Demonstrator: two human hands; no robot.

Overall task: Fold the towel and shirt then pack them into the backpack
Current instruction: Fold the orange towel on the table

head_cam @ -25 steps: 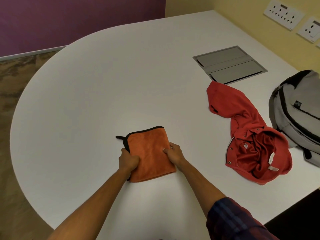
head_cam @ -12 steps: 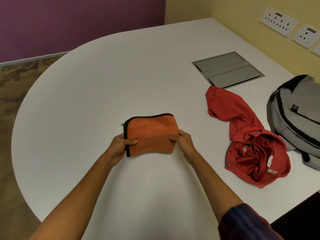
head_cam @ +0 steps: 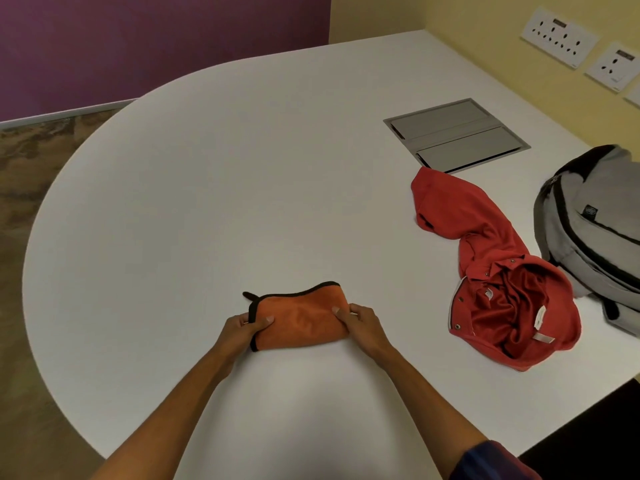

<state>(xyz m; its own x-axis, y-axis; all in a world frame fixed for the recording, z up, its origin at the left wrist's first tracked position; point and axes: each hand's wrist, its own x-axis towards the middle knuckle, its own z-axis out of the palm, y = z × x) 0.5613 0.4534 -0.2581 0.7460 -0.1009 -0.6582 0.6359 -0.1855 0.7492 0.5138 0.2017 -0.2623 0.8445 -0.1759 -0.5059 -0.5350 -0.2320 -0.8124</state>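
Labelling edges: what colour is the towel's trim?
Black trim on the orange towel, head view.

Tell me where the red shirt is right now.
The red shirt lies crumpled on the table's right side, between the orange towel and the grey backpack.

the towel (head_cam: 300, 320), flat a second ago, is now folded smaller between both hands (head_cam: 304, 327).

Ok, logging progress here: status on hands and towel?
Left hand and right hand pinch the towel's two ends. Towel folded small, on table. Shirt unfolded beside backpack. Nothing in the way.
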